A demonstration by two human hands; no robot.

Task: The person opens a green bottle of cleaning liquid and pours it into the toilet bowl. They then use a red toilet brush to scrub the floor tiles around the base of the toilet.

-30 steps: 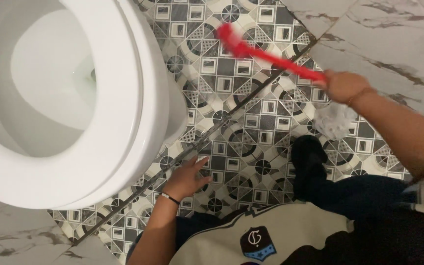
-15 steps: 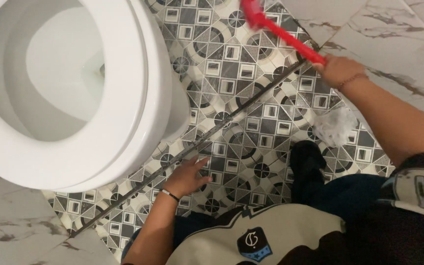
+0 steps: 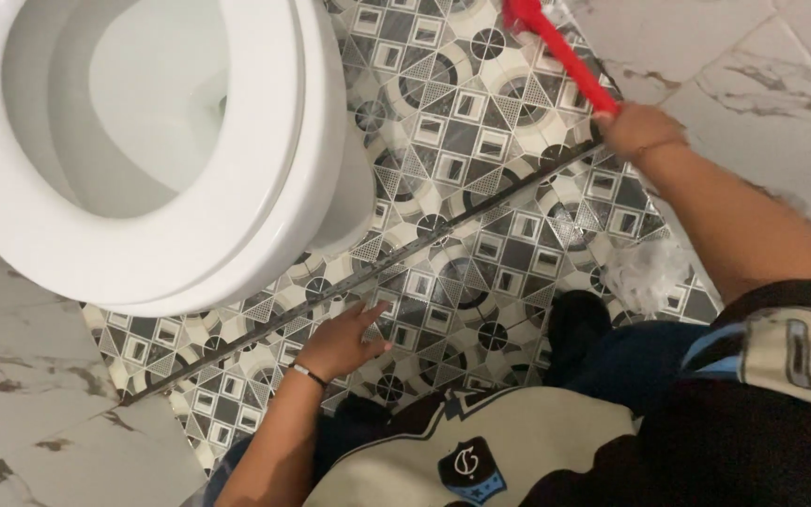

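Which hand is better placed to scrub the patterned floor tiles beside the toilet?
The right hand: it grips the red plastic brush handle. The left hand lies flat on the patterned floor tiles, holding nothing.

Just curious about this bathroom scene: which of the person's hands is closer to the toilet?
Left. The left hand rests flat on the patterned floor tiles just below the toilet rim. The right hand is farther off to the right, gripping a red brush handle.
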